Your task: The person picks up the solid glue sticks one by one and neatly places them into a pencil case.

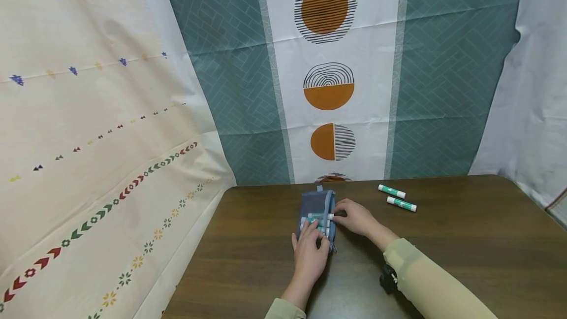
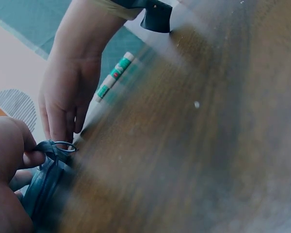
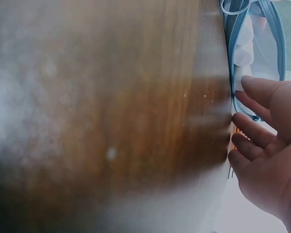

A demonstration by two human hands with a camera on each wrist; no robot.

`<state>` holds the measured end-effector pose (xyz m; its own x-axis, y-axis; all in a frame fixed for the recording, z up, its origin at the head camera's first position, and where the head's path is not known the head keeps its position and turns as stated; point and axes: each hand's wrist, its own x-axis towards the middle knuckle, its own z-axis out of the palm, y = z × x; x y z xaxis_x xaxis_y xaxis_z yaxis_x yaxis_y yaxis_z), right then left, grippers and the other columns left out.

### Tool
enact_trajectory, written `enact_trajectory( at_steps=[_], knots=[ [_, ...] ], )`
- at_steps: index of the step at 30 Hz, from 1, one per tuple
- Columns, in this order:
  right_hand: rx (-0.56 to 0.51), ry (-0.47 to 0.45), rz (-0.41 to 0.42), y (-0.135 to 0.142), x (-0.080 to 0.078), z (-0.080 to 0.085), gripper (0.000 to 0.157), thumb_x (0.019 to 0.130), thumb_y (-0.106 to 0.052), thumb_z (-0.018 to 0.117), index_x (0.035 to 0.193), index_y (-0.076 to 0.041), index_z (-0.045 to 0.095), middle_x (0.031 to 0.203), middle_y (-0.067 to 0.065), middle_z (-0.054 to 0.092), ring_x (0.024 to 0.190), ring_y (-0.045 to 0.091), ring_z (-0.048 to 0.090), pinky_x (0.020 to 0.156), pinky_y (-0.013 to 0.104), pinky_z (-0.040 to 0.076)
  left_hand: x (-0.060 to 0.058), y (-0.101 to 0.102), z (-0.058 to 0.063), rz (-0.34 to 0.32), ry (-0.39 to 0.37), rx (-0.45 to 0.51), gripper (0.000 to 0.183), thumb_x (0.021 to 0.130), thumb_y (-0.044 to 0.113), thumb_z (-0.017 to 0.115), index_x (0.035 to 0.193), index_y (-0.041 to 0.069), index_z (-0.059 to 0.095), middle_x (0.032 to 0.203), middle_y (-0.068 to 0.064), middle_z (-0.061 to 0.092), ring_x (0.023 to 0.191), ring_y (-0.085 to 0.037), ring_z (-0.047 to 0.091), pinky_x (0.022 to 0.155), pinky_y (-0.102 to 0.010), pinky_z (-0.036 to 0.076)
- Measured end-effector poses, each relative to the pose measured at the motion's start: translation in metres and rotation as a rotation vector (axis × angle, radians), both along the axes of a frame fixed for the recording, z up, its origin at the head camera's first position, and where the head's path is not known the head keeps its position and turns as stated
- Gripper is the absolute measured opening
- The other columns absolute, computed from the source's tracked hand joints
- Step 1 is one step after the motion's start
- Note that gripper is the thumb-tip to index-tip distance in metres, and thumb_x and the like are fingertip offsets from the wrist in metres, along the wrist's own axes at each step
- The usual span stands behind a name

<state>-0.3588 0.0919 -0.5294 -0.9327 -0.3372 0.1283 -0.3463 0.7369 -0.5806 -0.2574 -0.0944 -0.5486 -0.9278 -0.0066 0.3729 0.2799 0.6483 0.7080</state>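
A blue-grey zip pouch [image 1: 313,202] with a see-through side lies on the table, its zip open along the right edge. Several green-and-white capped sticks [image 1: 310,220] show inside it. My left hand [image 1: 309,255] lies over the pouch's near part; in the left wrist view its thumb and finger pinch the pouch's edge [image 2: 47,187] by the zip ring. From the right, my right hand [image 1: 356,218] reaches to the opening, thumb and forefinger at the white end of one stick. In the right wrist view, white stick ends [image 3: 243,54] show between the zip edges.
Two more green-and-white capped sticks, a farther one [image 1: 392,191] and a nearer one [image 1: 401,204], lie on the brown wooden table [image 1: 465,240] to the right of the pouch. Behind the table's far edge hangs a patterned curtain [image 1: 328,132]; a cream cloth [image 1: 133,171] hangs at the left.
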Motion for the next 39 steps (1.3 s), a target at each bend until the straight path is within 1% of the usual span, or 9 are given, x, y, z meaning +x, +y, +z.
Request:
enact_trajectory(
  at_steps=[8, 12, 20, 33, 39],
  knots=[
    [-0.003, 0.043, 0.003, -0.002, 0.0, 0.0, 0.017, 0.101, -0.022, 0.08, 0.109, -0.007, 0.08, 0.131, 0.018, 0.071, 0.124, 0.04, 0.068, 0.108, 0.059, 0.054, 0.0, 0.0, 0.0, 0.001, 0.0, -0.001, 0.02, 0.095, 0.011, 0.066, 0.078, 0.019, 0.062, 0.15, -0.013, 0.068, 0.155, -0.04, 0.048, 0.121, -0.085, 0.015],
    [-0.004, 0.042, 0.002, -0.004, -0.001, 0.0, 0.015, 0.101, -0.022, 0.081, 0.109, -0.009, 0.081, 0.128, 0.016, 0.071, 0.121, 0.038, 0.069, 0.106, 0.059, 0.055, 0.0, 0.0, 0.0, 0.0, -0.01, -0.001, 0.019, 0.096, 0.011, 0.066, 0.079, 0.02, 0.062, 0.151, -0.013, 0.068, 0.155, -0.039, 0.048, 0.121, -0.084, 0.014],
    [0.017, 0.0, -0.012, -0.009, 0.001, 0.003, 0.013, 0.103, -0.021, 0.079, 0.112, -0.014, 0.084, 0.133, 0.016, 0.067, 0.123, 0.038, 0.067, 0.105, 0.06, 0.055, -0.001, 0.0, 0.0, 0.0, -0.023, -0.007, 0.019, 0.097, 0.012, 0.066, 0.08, 0.019, 0.064, 0.152, -0.013, 0.067, 0.156, -0.038, 0.047, 0.121, -0.084, 0.014],
    [0.036, 0.006, -0.012, -0.014, 0.003, 0.002, 0.013, 0.102, -0.019, 0.079, 0.112, -0.012, 0.084, 0.135, 0.019, 0.066, 0.125, 0.039, 0.067, 0.103, 0.06, 0.056, -0.001, 0.0, 0.0, 0.001, -0.019, -0.008, 0.02, 0.096, 0.012, 0.066, 0.079, 0.02, 0.064, 0.152, -0.012, 0.067, 0.155, -0.038, 0.048, 0.122, -0.084, 0.015],
    [0.041, 0.011, 0.001, -0.013, 0.004, 0.002, 0.015, 0.103, -0.019, 0.078, 0.114, -0.012, 0.084, 0.136, 0.02, 0.066, 0.126, 0.04, 0.066, 0.104, 0.061, 0.055, -0.001, 0.0, -0.001, 0.002, -0.02, -0.004, 0.019, 0.096, 0.012, 0.067, 0.079, 0.02, 0.064, 0.151, -0.01, 0.068, 0.156, -0.037, 0.047, 0.122, -0.083, 0.014]
  ],
)
